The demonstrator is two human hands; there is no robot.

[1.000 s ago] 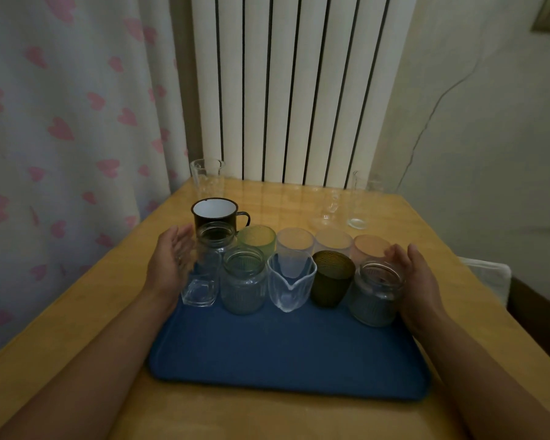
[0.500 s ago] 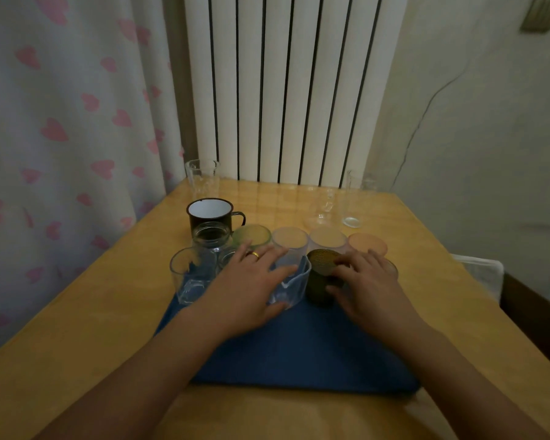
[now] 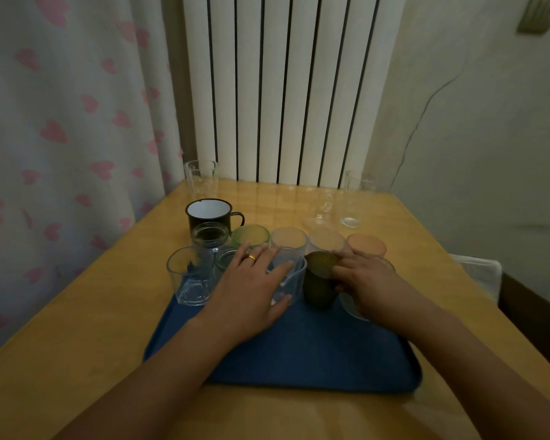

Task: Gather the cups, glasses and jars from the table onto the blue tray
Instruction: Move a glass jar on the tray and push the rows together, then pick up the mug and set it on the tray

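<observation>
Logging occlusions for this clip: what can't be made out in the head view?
- Ribbed jar: mostly behind the left hand.
- Jar under the right hand: largely covered.
- Clear glasses at the far right: outlines faint against the wall.
- Both forearms: cut off by the bottom edge.

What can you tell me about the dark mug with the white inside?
The dark enamel-looking mug with a white inside stands upright on the wooden table, behind the row of glasses at the far edge of the blue tray. It has a round open mouth and a thin loop handle pointing right. It looks empty. A clear glass jar stands right in front of it, perhaps touching. Neither hand touches it.
</observation>
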